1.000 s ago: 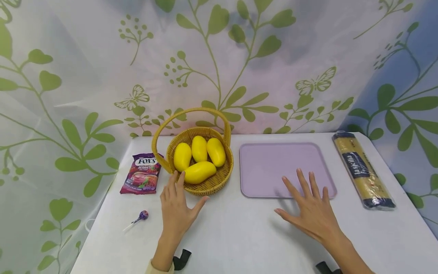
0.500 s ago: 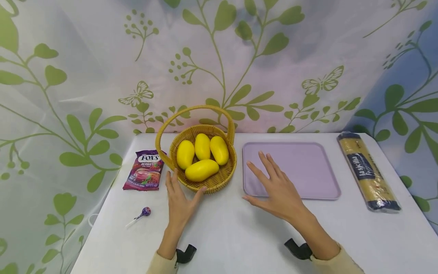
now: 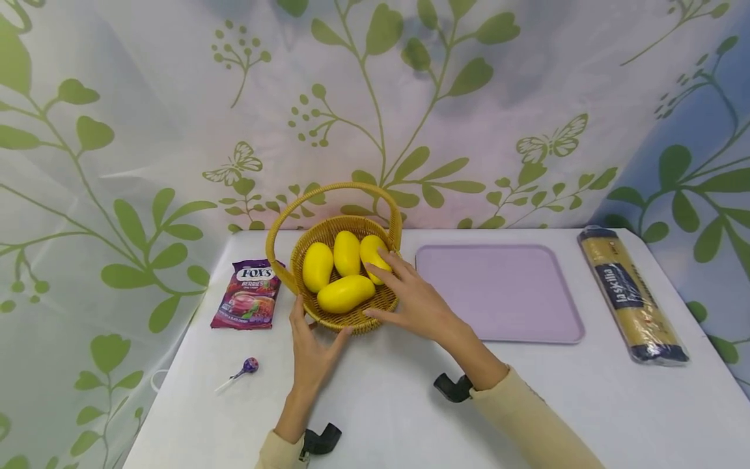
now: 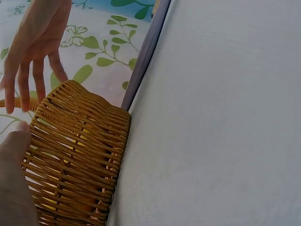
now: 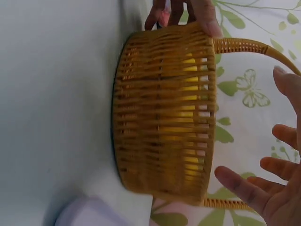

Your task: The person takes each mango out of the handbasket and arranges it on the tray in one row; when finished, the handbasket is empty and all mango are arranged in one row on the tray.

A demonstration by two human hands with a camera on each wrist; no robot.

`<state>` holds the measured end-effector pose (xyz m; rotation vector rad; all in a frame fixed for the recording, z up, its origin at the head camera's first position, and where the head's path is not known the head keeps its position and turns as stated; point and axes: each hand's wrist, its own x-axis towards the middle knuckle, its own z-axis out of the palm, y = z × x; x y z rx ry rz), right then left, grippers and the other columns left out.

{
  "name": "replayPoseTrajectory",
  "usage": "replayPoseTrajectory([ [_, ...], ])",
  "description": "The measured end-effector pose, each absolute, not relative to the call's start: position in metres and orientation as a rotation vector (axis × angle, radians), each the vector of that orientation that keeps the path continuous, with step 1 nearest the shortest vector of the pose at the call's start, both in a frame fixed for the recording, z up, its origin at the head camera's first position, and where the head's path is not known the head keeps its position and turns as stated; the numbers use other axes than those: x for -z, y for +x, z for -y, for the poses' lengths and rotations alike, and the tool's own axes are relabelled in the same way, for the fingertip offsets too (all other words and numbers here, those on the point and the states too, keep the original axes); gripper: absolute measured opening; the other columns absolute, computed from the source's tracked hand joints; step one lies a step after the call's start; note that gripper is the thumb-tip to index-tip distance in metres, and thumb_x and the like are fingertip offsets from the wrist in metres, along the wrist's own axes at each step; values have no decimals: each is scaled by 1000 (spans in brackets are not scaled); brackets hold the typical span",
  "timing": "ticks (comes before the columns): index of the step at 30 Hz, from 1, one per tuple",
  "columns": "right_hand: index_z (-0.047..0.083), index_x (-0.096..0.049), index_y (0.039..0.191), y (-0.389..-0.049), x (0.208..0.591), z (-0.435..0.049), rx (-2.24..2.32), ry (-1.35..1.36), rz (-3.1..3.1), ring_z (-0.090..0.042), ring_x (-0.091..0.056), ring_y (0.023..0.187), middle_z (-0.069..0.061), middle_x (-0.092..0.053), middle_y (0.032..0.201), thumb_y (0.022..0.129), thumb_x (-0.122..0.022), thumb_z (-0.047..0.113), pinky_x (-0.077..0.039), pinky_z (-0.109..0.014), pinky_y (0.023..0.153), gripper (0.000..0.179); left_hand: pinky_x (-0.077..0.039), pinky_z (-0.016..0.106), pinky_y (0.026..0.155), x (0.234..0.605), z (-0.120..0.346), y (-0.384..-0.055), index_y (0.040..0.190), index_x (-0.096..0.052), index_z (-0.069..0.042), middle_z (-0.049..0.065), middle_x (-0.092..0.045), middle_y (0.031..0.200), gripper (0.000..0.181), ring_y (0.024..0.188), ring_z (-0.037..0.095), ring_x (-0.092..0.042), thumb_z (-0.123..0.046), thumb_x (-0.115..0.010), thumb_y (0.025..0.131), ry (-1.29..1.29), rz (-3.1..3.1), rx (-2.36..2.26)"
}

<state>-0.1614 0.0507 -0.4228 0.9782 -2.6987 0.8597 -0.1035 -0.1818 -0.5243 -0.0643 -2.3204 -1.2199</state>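
Note:
A woven yellow-brown basket (image 3: pixel 375 312) with a tall arched handle holds several yellow mangoes. One mango (image 3: pixel 346 294) lies crosswise at the front, and others sit behind it. My left hand (image 3: pixel 313 355) touches the basket's near left side from outside, thumb and fingers spread along the wall. In the right wrist view, the left thumb is at the rim. Over the basket's right side hovers my right hand (image 3: pixel 418 303), fingers spread and reaching above the right-hand mango (image 3: pixel 374 254), partly covering it. In the right wrist view, the right hand (image 5: pixel 277 188) holds nothing.
Left of the basket lies a purple Fox's candy bag (image 3: pixel 247 296), with a lollipop (image 3: pixel 249 365) nearer the front. A lilac tray (image 3: pixel 504 293) sits right of the basket, and a pasta packet (image 3: pixel 633 293) lies farther right. A leaf-patterned curtain (image 3: pixel 469 130) hangs behind the table.
My right hand has moved left from over the tray to above the basket's right side. My left hand has shifted slightly, settling against the basket's near left wall. The mangoes have stayed in the basket.

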Motion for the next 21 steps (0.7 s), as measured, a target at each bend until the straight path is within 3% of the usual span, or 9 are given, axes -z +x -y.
replayPoseTrajectory([
  [6,20,-46,147,-175,428,-23,-867,1027,2724,-34,-41,139,-8,-32,159,85,-72,50,-49,-51,99,73,-51,52,90,527,183,-105,154,-18,0,20,-28,156,109,136,30,-39,-33,-84,75,-75,2316,1205],
  [21,19,-44,148,-193,446,6,-847,1198,2933,-26,-43,138,-6,-43,152,90,-67,48,-40,-44,110,69,-51,45,86,529,183,-102,155,-20,-6,13,-30,157,108,133,22,-41,-30,-86,74,-33,2332,1191],
])
